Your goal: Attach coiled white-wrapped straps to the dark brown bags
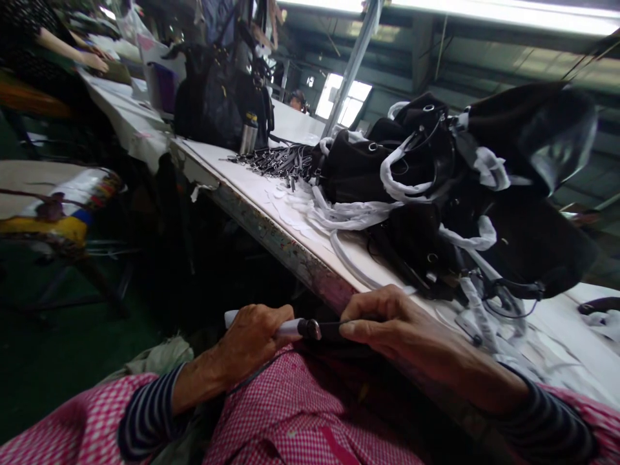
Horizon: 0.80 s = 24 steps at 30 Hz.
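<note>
My left grip [252, 342] is closed in a fist around the white-handled tool [289, 328], which lies level just above my lap. The butt end pokes out on the far side of the fist, and the black collar [312, 329] shows on the side facing my other hand. A thin cord [252, 378] runs from under this grip down over my pink checked apron [290, 420].

The tool looks light and rigid with a smooth handle, so I judge a full wrap behind the collar to be the safe hold. I cannot tell what kind of tip it has.

My right grip [387, 326] is nearly closed, with thumb and fingertips pinching a dark strip [334, 330] that reaches from the collar into my fingers. The strip looks thin, limp and light, so I judge it needs a pinch close to the tool or it will sag.

Just beyond both grips runs the worn edge of the tabletop [290, 248]. Above my right grip sits a heap of black bags [484, 213], tangled with white tape [349, 216]. Far beyond my left grip lie a bundle of dark straps [276, 161] and a steel flask [248, 132].
</note>
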Motion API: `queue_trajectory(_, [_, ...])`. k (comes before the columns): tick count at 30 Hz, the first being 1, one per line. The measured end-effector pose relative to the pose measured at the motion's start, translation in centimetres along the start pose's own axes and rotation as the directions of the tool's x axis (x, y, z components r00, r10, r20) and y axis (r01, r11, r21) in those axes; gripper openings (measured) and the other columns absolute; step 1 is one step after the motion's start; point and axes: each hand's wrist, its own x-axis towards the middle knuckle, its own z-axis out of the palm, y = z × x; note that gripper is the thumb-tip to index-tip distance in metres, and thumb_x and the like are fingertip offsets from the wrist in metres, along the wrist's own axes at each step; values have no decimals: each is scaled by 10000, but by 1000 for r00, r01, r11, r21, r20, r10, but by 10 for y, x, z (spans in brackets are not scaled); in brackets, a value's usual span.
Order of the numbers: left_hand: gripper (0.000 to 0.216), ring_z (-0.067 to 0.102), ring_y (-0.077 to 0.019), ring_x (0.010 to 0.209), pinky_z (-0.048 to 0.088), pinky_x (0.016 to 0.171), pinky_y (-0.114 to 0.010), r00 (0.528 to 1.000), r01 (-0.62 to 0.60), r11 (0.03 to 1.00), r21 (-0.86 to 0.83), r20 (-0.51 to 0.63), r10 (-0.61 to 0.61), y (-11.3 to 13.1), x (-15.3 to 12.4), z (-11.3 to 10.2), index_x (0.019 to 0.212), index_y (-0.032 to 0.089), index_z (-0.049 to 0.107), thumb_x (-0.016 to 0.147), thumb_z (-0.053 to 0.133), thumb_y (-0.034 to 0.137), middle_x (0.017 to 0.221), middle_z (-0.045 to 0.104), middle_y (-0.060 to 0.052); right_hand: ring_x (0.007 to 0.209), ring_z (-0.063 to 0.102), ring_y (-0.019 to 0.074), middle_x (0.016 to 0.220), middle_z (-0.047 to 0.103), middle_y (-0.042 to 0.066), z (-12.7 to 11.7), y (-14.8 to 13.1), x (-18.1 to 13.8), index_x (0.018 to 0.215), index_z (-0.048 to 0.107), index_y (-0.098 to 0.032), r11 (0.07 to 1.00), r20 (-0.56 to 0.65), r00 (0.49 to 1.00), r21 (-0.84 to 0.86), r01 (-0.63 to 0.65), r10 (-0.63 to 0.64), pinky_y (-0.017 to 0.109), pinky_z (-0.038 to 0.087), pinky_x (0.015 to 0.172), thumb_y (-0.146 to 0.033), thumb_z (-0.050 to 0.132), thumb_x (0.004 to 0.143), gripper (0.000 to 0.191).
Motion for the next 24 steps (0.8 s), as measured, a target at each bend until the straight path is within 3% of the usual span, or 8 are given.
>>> queue_trajectory(5, [132, 568, -171, 659, 273, 628, -278, 995, -34, 999, -34, -95, 31, 7, 1, -1, 841, 189, 608, 943, 561, 258, 704, 620, 2, 459, 267, 50, 504, 421, -71, 6, 16, 12, 707, 648, -130, 962, -38, 999, 273, -4, 14, 227, 161, 445, -441, 797, 756, 349])
queue_trajectory(8, [256, 476, -120, 609, 273, 584, -245, 996, -77, 943, -324, 17, 87, 6, 3, -2, 784, 176, 596, 918, 644, 389, 670, 549, 33, 460, 266, 49, 512, 420, -74, 5, 20, 11, 712, 645, -134, 951, -17, 1000, 307, -11, 17, 223, 161, 443, -441, 797, 760, 347])
queue_trajectory(10, [345, 399, -92, 577, 265, 541, -225, 974, -22, 821, -571, 172, 145, 2, 4, -1, 720, 166, 573, 860, 726, 441, 640, 482, 51, 472, 305, 57, 530, 441, -65, 3, 16, 8, 747, 663, -131, 978, 21, 1000, 211, 3, -8, 219, 185, 448, -433, 763, 807, 324])
queue_trajectory(12, [392, 336, -75, 555, 251, 507, -216, 929, 86, 697, -711, 311, 203, -2, 5, 0, 658, 156, 549, 786, 811, 417, 606, 420, 59, 498, 362, 68, 573, 483, -50, 1, 9, 3, 803, 689, -130, 998, 58, 997, 40, 39, -41, 215, 224, 457, -408, 721, 861, 286])
queue_trajectory(14, [400, 304, -64, 523, 244, 481, -213, 871, 186, 629, -755, 423, 250, -5, 6, -1, 635, 148, 570, 725, 867, 401, 570, 399, 64, 543, 419, 78, 638, 534, -33, -3, -1, -1, 852, 717, -131, 985, 92, 990, -127, 114, -103, 211, 273, 482, -366, 688, 899, 241])
queue_trajectory(17, [328, 326, -61, 465, 240, 433, -211, 753, 286, 608, -741, 566, 336, -5, 8, -6, 710, 142, 688, 695, 890, 401, 529, 445, 57, 626, 483, 90, 723, 598, -13, -7, -12, -2, 874, 746, -132, 915, 181, 955, -290, 280, -235, 210, 338, 555, -294, 658, 933, 193])
queue_trajectory(20, [299, 378, -68, 424, 260, 387, -202, 668, 334, 597, -729, 630, 397, -4, 9, -10, 773, 138, 745, 711, 881, 398, 523, 503, 42, 639, 505, 83, 749, 626, -16, -9, -16, 0, 911, 754, -140, 844, 254, 919, -377, 382, -303, 211, 351, 596, -208, 634, 942, 142])
queue_trajectory(24, [274, 400, -72, 392, 296, 355, -195, 646, 372, 547, -750, 633, 427, -4, 8, -6, 777, 136, 752, 722, 873, 375, 512, 526, 38, 609, 483, 77, 728, 620, -24, -7, -16, 2, 911, 753, -143, 826, 248, 920, -414, 383, -303, 213, 336, 578, -187, 633, 929, 129])
